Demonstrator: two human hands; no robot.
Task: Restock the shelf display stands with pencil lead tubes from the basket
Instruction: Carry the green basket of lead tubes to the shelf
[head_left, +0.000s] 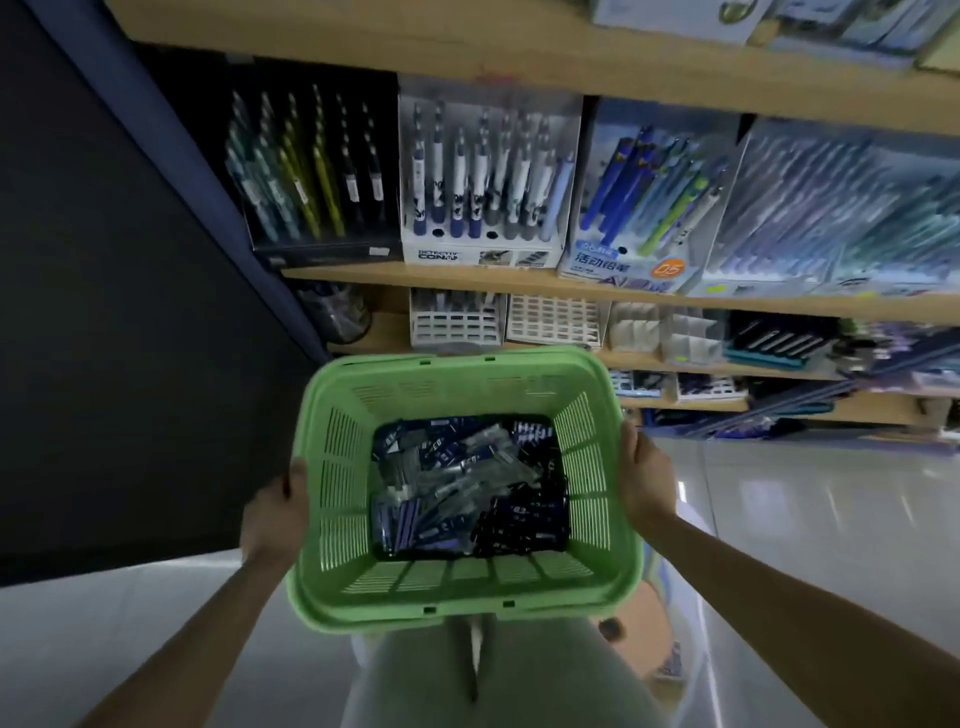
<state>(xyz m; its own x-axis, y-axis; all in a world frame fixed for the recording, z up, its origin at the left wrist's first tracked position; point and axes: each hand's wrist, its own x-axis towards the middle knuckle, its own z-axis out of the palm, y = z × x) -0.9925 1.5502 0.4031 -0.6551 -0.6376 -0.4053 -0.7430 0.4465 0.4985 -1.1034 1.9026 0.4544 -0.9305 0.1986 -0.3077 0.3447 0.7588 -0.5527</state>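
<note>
While pencil lead tubes (467, 483) fill the green basket (457, 603), the left grip (278, 512) and right grip (644, 473) each clamp its side rims, facing a shelf (467, 278).

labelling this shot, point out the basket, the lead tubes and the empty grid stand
basket (374, 609), head view, near rim
lead tubes (467, 483), head view, pile middle
empty grid stand (555, 320), head view, slotted face

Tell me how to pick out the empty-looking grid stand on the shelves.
Find the wooden shelf beyond the far rim of the green basket. Two white grid stands sit side by side there; take the right stand. Its slots look bare, while the left stand holds items in its back rows.
</note>
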